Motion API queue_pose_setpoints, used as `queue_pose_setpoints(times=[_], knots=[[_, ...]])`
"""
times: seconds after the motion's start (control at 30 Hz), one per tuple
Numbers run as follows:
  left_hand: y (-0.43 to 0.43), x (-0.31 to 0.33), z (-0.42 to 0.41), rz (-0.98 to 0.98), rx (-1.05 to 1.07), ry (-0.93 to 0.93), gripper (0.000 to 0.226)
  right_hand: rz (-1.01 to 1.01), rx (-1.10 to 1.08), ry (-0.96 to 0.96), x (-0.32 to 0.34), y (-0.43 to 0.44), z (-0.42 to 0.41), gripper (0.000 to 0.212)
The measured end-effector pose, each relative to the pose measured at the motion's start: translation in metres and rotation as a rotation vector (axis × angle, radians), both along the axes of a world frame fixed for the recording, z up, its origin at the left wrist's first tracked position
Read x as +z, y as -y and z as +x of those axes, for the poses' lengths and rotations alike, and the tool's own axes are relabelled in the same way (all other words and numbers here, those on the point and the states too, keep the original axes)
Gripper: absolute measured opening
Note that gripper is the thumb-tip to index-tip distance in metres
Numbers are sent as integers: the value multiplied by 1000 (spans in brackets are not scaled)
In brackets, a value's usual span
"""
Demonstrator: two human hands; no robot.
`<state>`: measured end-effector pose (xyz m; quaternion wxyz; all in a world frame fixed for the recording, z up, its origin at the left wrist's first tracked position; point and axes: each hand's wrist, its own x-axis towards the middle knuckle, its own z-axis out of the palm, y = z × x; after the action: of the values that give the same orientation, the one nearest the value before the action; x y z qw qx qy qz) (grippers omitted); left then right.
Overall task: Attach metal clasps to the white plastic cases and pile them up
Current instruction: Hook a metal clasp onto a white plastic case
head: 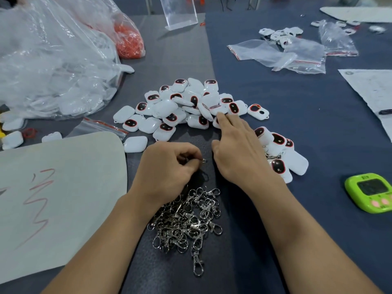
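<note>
Head view | left hand [167, 166] is pinching one metal clasp [203, 161] in curled fingers at centre frame, keeping it ready for fitting | right hand [237, 149] is reaching, fingers spread and holding nothing, into the loose white cases [180, 107] above | clasp heap [186, 219] is lying below | finished pile [284, 153] is sitting right | bare tabletop [318, 124] is leaving room rightward.

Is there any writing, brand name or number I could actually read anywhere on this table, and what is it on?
Nothing here can be read for certain.
Pale board with red and grey brush-like strokes: hand-drawn marks, not legible as words.
Bright green plastic timer: dark screen and small marks above it, too blurred.
White paper sheet at the right edge: faint print and a round stamp, too small.
White plastic cases with red-ringed dark windows: no text visible.
</note>
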<state>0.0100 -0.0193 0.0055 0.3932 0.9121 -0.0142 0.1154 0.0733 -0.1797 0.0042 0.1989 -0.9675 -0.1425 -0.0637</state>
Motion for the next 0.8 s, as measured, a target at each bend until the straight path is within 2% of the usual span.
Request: queue_pose_setpoints(times=[0.1, 0.23, 0.33, 0.4, 0.47, 0.57, 0.7, 0.8], knots=[[1, 1, 0, -12, 38, 31, 17, -40, -29, 8, 4, 1, -1, 45], [3, 0, 1, 46, 64, 17, 17, 115, -3, -27, 5, 1, -2, 29], [7, -1, 1, 100, 96, 38, 35, 118, 24, -9, 5, 1, -2, 19], [6, -3, 2, 231, 145, 94, 42, 148, 65, -32, 6, 2, 0, 15], [2, -2, 4, 375, 161, 111, 33, 95, 131, -64, 6, 3, -1, 26], [-3, -1, 5, 399, 104, 83, 16, 25, 159, -51, 3, 3, -4, 36], [-1, 0, 5, 348, 79, 70, 7, 167, 66, -21, 7, 2, -10, 22], [2, -1, 3, 305, 99, 85, 6, 337, 62, 46, 12, 2, -14, 29]])
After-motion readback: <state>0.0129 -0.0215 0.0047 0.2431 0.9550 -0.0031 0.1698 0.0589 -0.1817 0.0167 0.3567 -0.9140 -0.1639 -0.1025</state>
